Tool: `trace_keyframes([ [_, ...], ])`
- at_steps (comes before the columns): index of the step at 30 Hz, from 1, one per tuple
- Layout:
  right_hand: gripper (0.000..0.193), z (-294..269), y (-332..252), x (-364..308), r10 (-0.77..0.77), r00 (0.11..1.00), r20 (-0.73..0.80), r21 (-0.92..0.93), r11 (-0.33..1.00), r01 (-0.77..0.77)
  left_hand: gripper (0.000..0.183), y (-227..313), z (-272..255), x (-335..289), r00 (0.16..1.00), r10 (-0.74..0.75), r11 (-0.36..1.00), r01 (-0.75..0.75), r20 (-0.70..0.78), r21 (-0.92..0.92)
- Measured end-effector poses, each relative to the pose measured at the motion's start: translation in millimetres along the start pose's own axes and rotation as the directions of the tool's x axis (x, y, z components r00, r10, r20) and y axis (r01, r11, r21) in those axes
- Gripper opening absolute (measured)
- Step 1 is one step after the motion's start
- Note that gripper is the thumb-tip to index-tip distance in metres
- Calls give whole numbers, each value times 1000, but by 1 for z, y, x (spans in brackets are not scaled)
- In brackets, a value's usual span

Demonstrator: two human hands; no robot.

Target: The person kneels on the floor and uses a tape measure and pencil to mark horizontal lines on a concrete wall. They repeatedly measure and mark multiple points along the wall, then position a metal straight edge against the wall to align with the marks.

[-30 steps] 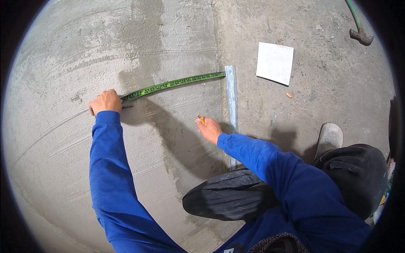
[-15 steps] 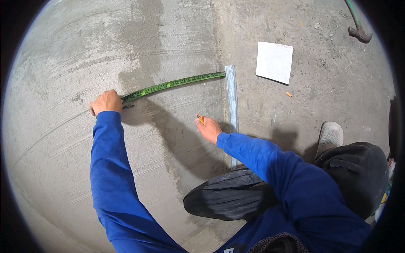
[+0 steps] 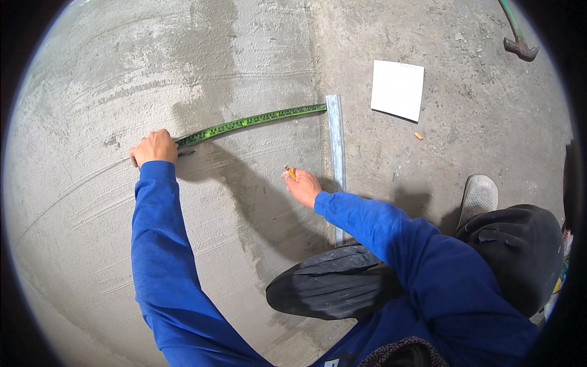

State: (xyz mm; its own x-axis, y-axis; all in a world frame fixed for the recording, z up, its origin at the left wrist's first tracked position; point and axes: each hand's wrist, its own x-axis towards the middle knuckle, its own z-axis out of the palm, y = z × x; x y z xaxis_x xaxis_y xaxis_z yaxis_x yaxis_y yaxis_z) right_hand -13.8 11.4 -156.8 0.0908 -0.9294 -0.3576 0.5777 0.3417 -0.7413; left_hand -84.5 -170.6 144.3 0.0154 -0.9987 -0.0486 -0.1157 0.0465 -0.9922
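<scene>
Against the grey plastered wall (image 3: 257,55), my left hand (image 3: 155,148) is closed round the end of a green tape measure (image 3: 244,123). The case is mostly covered by my fingers. From there the blade runs right in a slight curve and meets a metal strip (image 3: 336,147) near its upper end. My right hand (image 3: 303,188) pinches a short yellow pencil (image 3: 291,174), its eraser end sticking up past the fingers. It is left of the strip and below the blade, apart from both.
A white square tile (image 3: 397,90) lies on the concrete floor (image 3: 465,122) right of the strip, with a small orange piece (image 3: 419,136) beneath it. A hammer (image 3: 520,48) with a green handle is at the upper right. My bent knee (image 3: 324,284) is close to the strip's lower end.
</scene>
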Motion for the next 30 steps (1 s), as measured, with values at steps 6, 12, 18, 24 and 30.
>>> trace_keyframes([
  [6,33,0,0,1,21,1000,20,-44,999,-20,22,1,0,0,1000,-1,1000,1,-9,9],
  [12,34,-1,-3,-1,14,999,29,-43,999,-12,21,1,0,-2,1000,1,1000,-1,-22,3],
  [18,32,-3,-4,-2,17,999,49,-47,999,-14,21,1,0,-2,1000,0,1000,0,-17,19],
  [24,32,0,-1,-3,-16,1000,17,-17,1000,16,25,1,0,-3,1000,1,1000,-1,-17,12],
  [30,33,-1,-3,-5,-15,999,30,-72,997,17,25,2,-1,-2,1000,-6,1000,6,-1,10],
])
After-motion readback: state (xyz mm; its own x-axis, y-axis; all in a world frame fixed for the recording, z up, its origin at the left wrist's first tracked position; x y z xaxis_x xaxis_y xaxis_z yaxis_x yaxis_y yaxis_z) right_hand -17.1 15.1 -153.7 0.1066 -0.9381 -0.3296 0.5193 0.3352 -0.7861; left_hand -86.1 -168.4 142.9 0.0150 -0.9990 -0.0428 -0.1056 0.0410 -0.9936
